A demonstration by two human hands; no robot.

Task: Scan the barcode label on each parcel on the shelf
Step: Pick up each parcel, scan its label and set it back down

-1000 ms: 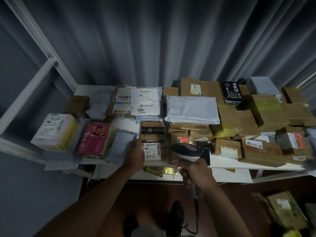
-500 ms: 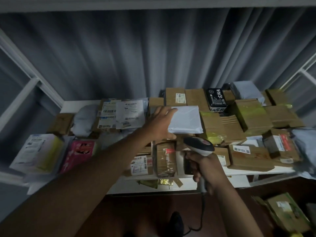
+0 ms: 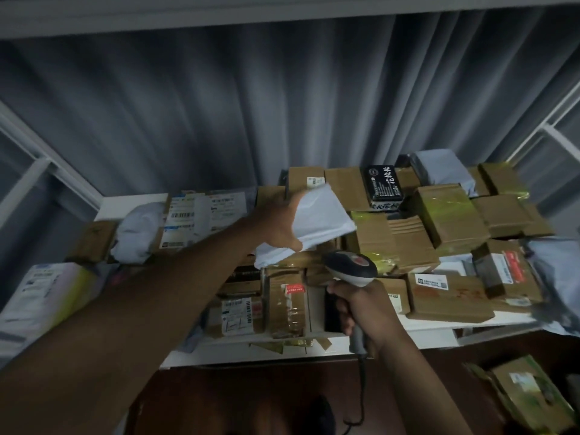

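My left hand (image 3: 276, 226) grips a white poly mailer parcel (image 3: 317, 219) by its left edge and holds it tilted up above the brown boxes in the middle of the white shelf (image 3: 439, 324). Its upper face shows no label. My right hand (image 3: 361, 309) holds the handheld barcode scanner (image 3: 351, 268) by its grip, just below and right of the mailer, head pointing at the parcels. Around them lie several cardboard boxes, among them a small box with a barcode label (image 3: 237, 315) at the front edge.
Labelled flat parcels (image 3: 201, 215) and a grey bag (image 3: 138, 230) lie at the back left, a white-yellow box (image 3: 40, 290) at far left. A black box (image 3: 384, 183) stands at the back. Shelf uprights frame both sides. A taped box (image 3: 530, 394) lies on the floor.
My left hand left the front parcels, reached to the white mailer and lifted it off the boxes, tilting it. My view rose and shifted. The scanner hand stayed in front of the shelf.
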